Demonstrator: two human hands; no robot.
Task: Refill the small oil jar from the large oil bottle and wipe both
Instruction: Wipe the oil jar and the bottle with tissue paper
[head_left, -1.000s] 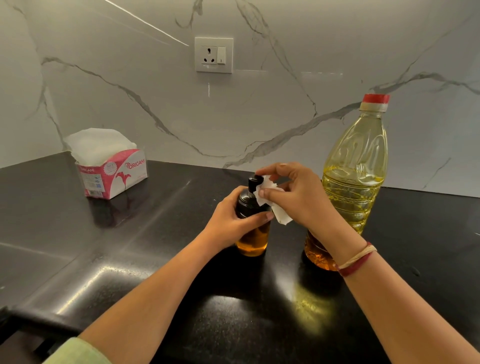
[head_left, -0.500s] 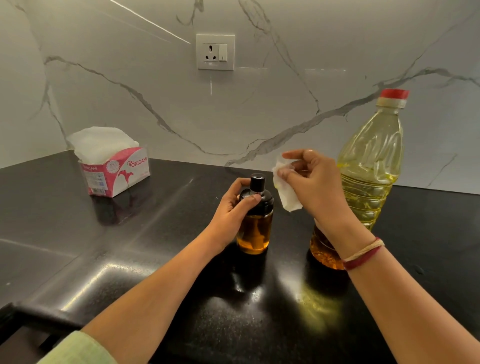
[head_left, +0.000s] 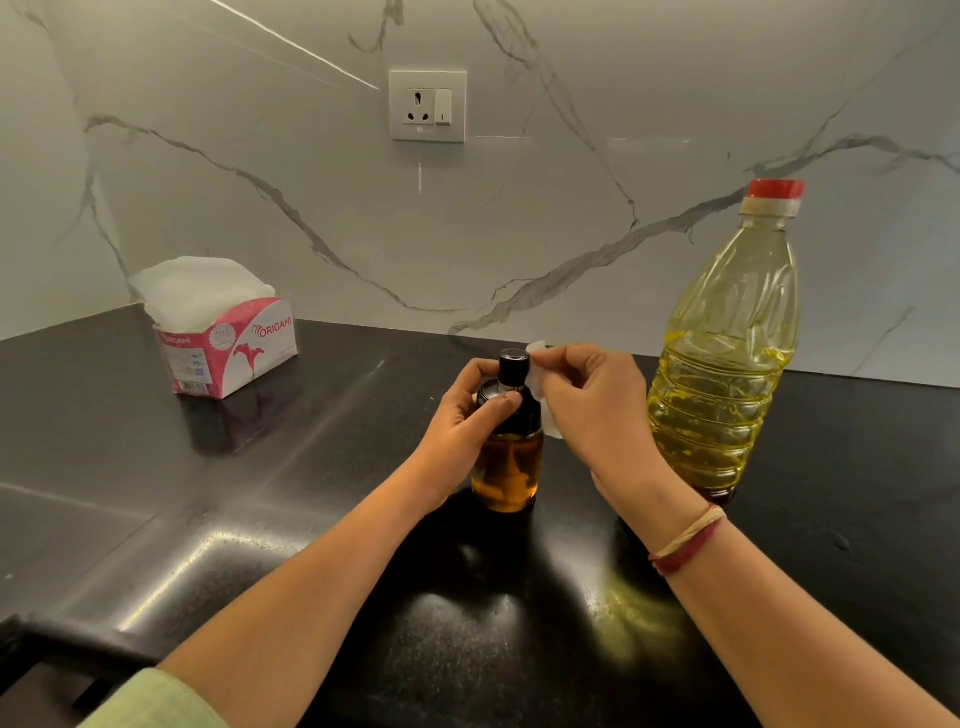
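Note:
The small oil jar (head_left: 506, 475) stands upright in the middle of the black counter, amber oil in its glass body, with a black top and spout cap. My left hand (head_left: 467, 413) grips its black shoulder from the left. My right hand (head_left: 592, 402) pinches a folded white tissue (head_left: 540, 387) against the right side of the jar's black top. The large oil bottle (head_left: 724, 358) stands upright just to the right, clear plastic with yellow oil and a red cap, partly behind my right wrist.
A pink and white tissue box (head_left: 228, 345) with tissues sticking out sits at the back left of the black counter (head_left: 260, 519). Behind it rises a white marble wall with a socket (head_left: 427, 105). The counter's front edge runs along the lower left.
My right hand lifted the tissue off the jar half a second ago and has now brought it back against the jar's cap. My left hand keeps its hold on the jar.

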